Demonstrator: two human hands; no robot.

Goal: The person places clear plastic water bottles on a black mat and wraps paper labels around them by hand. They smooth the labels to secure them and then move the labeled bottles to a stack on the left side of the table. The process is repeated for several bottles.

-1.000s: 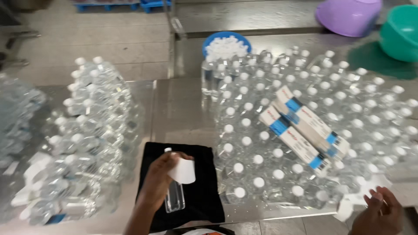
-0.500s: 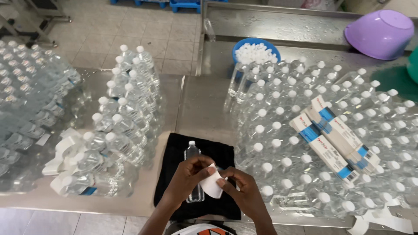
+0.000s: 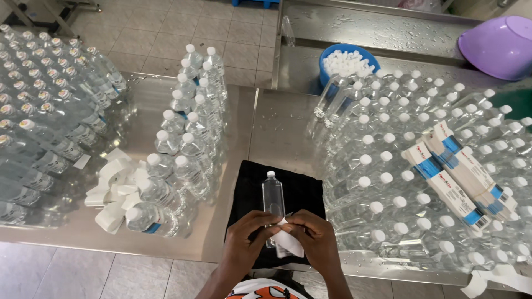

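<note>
Steel table [image 3: 138,99] fills the room in front of this person, and nearly all of it is taken. Right side, a big block of capped clear bottles [image 3: 410,166] stands packed cap to cap, none of them labelled as far as I can see, with flat label packs [image 3: 460,177] lying on top. Left side, rows of bottles [image 3: 50,111] lie stacked, a few showing blue bands, and a second stack [image 3: 191,144] sits nearer the middle, so by my reckoning some are done and a large batch is left. Behind, a purple bowl [image 3: 499,44] lies upturned, and a blue tub [image 3: 348,60] holds white caps. White backing strips [image 3: 113,188] pile up beside the middle stack. Now the centre: a black cloth [image 3: 302,188] at the near edge is the only open patch, hemmed in by bottles on both sides, with a bare strip of steel running back from it. On the cloth lies one bottle [image 3: 274,194], cap pointing away, no label on it yet. Left hand [image 3: 249,238] and right hand [image 3: 313,238] meet over its lower end, fingers pinched shut on a white label [image 3: 289,241], which they hold just above the bottle. Close quarters: elbows have room only toward the body.
</note>
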